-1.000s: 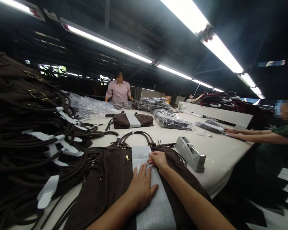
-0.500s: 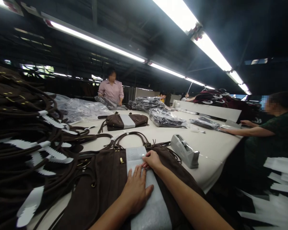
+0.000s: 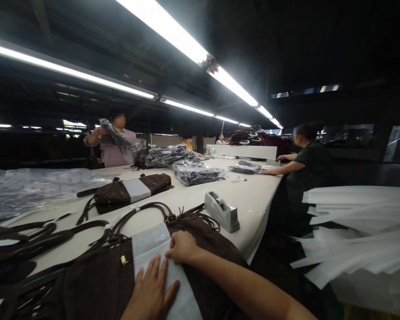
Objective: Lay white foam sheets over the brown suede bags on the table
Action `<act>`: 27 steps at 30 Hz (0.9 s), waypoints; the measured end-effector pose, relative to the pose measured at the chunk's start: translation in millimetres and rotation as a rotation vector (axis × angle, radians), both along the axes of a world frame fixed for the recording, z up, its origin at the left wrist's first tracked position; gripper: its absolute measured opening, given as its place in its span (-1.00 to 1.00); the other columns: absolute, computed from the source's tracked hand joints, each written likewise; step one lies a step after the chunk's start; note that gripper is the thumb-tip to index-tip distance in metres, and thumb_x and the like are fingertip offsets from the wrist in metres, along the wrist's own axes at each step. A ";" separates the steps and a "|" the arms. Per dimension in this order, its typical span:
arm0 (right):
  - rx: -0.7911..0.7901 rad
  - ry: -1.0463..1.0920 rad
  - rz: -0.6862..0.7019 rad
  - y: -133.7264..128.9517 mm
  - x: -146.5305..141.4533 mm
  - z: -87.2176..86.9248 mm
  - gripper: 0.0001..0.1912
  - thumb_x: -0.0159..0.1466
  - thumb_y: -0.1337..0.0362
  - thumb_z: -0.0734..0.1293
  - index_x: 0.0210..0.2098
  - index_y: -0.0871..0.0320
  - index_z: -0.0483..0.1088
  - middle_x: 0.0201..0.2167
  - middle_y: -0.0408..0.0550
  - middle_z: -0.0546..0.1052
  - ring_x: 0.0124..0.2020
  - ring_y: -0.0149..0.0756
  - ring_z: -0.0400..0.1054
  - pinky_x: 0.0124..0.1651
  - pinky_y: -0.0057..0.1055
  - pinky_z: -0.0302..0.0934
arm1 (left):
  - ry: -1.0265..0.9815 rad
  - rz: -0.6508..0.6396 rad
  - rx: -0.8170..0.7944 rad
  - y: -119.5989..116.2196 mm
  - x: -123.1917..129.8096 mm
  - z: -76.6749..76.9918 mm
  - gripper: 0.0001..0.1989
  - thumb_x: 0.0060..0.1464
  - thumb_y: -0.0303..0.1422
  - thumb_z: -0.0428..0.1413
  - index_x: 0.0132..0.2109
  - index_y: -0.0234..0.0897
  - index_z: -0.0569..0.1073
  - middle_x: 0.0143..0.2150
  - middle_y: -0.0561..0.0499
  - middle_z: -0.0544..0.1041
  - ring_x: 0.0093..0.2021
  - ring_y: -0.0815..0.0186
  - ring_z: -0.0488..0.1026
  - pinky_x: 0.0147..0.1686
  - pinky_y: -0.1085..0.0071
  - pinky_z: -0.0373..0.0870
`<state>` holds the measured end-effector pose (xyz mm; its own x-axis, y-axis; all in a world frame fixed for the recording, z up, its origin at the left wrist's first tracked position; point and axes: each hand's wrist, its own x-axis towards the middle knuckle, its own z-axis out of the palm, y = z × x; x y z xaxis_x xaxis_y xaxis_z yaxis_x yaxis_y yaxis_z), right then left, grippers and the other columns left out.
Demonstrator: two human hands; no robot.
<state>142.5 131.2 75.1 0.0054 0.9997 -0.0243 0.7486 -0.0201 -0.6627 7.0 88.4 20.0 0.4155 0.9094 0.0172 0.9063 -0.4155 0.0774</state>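
A dark brown handbag (image 3: 93, 275) lies in front of me with a white foam-like strip (image 3: 150, 242) running across its middle. My left hand (image 3: 150, 286) rests flat on the strip, its fingers spread. At the strip's right edge, the fingertips of my right hand (image 3: 182, 249) are pinched together; whatever is between them is hidden. Behind the bag to the right stands a grey tape dispenser (image 3: 222, 213). Another brown handbag (image 3: 106, 195), also with a white band round it, sits farther back on the left.
Brown straps with white wraps lie at left, near clear plastic bags (image 3: 36, 186). Plastic-wrapped bags (image 3: 196, 171) are stacked across the white table (image 3: 250, 195). White strips (image 3: 356, 226) are heaped at right. Co-workers stand at the far left and right.
My view has turned right, bringing more of the white strips into sight. My hands remain on the strip. The co-worker in pink has raised a wrapped bag.
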 end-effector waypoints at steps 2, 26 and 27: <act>0.241 -0.096 0.057 -8.2 -0.8 -3.4 -0.85 0.13 0.25 0.41 -0.28 0.11 0.46 -0.27 -0.04 0.59 -0.13 -0.14 0.46 0.01 -0.24 0.26 | -0.001 0.007 0.008 1.9 -0.3 -2.5 -0.22 0.15 0.02 -0.20 0.32 -0.50 0.09 0.37 -0.35 -0.03 0.38 -0.06 -0.10 0.30 -0.12 -0.14; 0.200 0.356 -0.173 -86.6 194.7 -15.2 -0.53 0.32 0.00 0.18 -0.39 0.22 0.55 -0.47 -0.03 0.55 -0.39 -0.29 0.41 -0.30 -0.45 0.21 | 0.146 -0.011 0.111 10.0 -11.8 -17.4 -0.25 0.16 -0.02 -0.23 0.32 -0.50 0.09 0.38 -0.29 -0.03 0.38 -0.01 -0.07 0.29 -0.05 -0.05; 0.178 0.482 -0.152 -96.0 196.5 -19.4 -0.48 0.30 -0.07 0.18 -0.37 0.24 0.55 -0.46 -0.03 0.55 -0.40 -0.29 0.40 -0.31 -0.46 0.21 | 0.151 -0.013 0.119 11.5 -13.8 -20.8 -0.25 0.16 -0.02 -0.23 0.32 -0.50 0.09 0.38 -0.29 -0.04 0.38 -0.01 -0.07 0.29 -0.06 -0.04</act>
